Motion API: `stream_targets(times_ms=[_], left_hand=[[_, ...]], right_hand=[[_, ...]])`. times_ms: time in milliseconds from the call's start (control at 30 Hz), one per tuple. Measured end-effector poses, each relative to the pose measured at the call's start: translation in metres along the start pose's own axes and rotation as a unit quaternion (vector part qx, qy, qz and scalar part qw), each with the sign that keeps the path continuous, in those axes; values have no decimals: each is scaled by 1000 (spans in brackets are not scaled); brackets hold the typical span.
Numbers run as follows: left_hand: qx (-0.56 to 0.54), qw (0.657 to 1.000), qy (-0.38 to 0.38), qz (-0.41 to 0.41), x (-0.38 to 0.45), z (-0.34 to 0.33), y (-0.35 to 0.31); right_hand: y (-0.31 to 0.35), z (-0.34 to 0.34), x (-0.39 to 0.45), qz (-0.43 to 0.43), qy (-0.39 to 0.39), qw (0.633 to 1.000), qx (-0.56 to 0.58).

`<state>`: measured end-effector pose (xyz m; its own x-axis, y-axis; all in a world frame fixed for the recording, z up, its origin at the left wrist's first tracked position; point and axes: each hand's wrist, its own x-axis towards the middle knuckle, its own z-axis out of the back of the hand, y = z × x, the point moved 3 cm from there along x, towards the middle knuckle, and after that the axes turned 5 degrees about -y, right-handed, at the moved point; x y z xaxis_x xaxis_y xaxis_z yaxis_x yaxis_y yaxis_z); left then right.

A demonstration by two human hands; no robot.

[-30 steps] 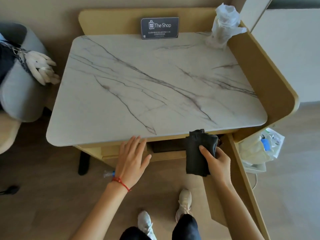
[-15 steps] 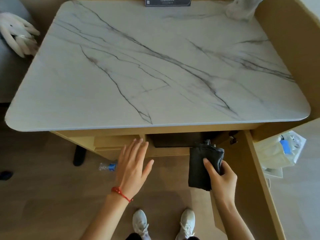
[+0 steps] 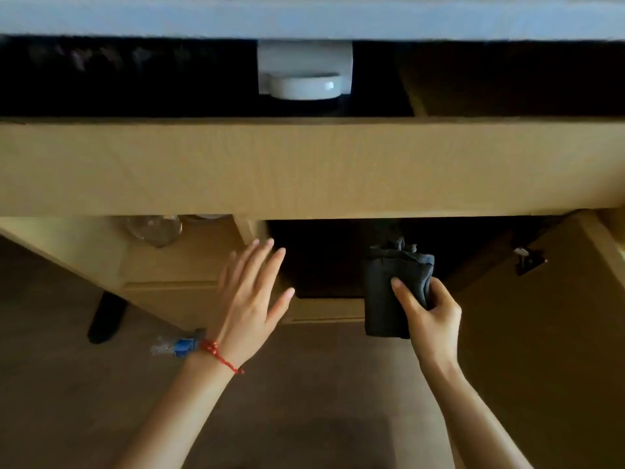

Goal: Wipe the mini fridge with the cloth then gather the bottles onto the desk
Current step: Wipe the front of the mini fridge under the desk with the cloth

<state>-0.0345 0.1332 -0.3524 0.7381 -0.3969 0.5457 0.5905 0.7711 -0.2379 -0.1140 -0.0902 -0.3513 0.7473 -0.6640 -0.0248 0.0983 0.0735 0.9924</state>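
left hand (image 3: 252, 296) spread, empty, beside dark fridge opening (image 3: 324, 255) | right hand (image 3: 427, 308) clamped on cloth (image 3: 389, 292) at its front edge | bottle (image 3: 176, 346) on open floor

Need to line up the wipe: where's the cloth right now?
The dark folded cloth is in the right hand, right of centre in the head view, held up before the dark opening under the desk, with the open left hand beside it.

A folded dark cloth (image 3: 392, 292) hangs before the dark fridge (image 3: 321, 258); a blue-labelled bottle (image 3: 177, 345) lies on the floor.
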Motion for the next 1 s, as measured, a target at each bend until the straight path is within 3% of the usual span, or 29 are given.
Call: stream_targets(times_ms=[367, 700, 1000], left_hand=[[105, 975, -160, -110, -10, -100, 38], [127, 936, -297, -142, 4, -126, 36], [180, 901, -375, -119, -6, -148, 63]], right_hand=[[-117, -33, 69, 126, -95, 985, 75], [-127, -67, 95, 261, -133, 938, 186], [-155, -102, 103, 299, -186, 923, 158]])
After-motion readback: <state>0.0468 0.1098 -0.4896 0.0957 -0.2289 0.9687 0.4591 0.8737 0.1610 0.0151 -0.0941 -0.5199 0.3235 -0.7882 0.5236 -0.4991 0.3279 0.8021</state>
